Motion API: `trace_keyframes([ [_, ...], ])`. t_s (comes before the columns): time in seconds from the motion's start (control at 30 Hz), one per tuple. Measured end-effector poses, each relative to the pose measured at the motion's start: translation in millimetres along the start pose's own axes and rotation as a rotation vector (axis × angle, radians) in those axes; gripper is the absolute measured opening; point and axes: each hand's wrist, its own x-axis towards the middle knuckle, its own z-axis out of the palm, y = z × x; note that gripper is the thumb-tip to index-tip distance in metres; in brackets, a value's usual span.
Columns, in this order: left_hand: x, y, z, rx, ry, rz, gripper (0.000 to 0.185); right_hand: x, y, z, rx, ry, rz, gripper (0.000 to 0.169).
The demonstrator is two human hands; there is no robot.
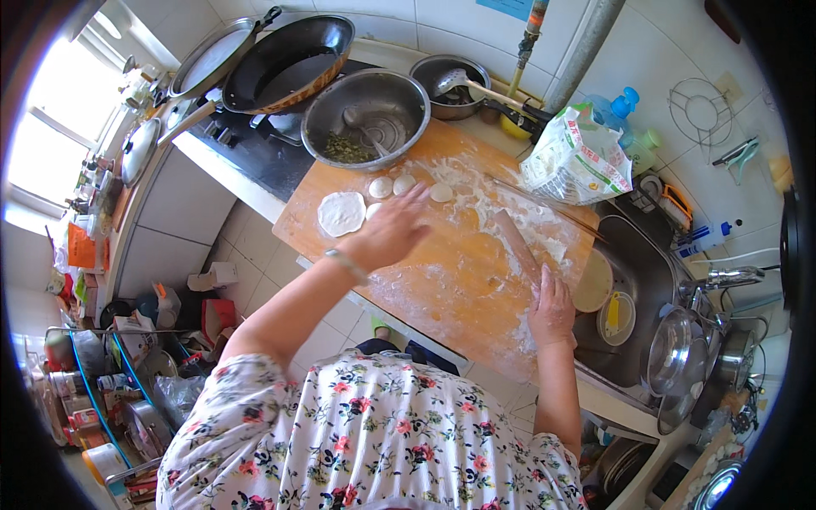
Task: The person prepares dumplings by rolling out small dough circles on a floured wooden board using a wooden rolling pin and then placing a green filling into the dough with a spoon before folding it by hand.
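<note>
My left hand (pixel 394 228), a little blurred, reaches over the dough pieces with its fingers apart and nothing seen in them. Beside its fingertips lie small flattened dough rounds (pixel 441 192) (pixel 380 187), and one more is partly covered by the hand. A wider rolled dough sheet (pixel 342 214) rests left of the wrist. My right hand (pixel 552 311) holds the near end of a wooden rolling pin (pixel 516 245), which slants across the floured wooden board (pixel 440 325). Loose flour (pixel 542 229) is spread along the board's right side.
A steel bowl (pixel 408 150) with green filling and a spoon stands at the board's far edge. A wok (pixel 287 64) sits on the stove. At the far right are a flour bag (pixel 577 156), chopsticks (pixel 548 207) and a sink (pixel 644 274) holding containers.
</note>
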Motion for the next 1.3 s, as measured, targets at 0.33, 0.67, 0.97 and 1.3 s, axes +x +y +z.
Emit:
trace_keyframes([
  [0.33, 28, 57, 54, 0.121, -0.204, 0.099, 0.069, 4, 5, 1, 0.110, -0.006, 0.102, 0.041],
  [0.67, 60, 68, 81, 0.228, -0.269, 0.012, 0.059, 2, 5, 4, 0.136, 0.026, 0.136, 0.038],
  [0.97, 82, 62, 75, -1.220, 0.253, -0.328, 0.064, -4, 16, -15, 0.216, 0.010, 0.009, 0.040],
  [1.3, 62, 24, 46, -0.111, -0.056, -0.137, 0.024, 28, -29, 8, 0.156, -0.062, -0.468, 0.030],
])
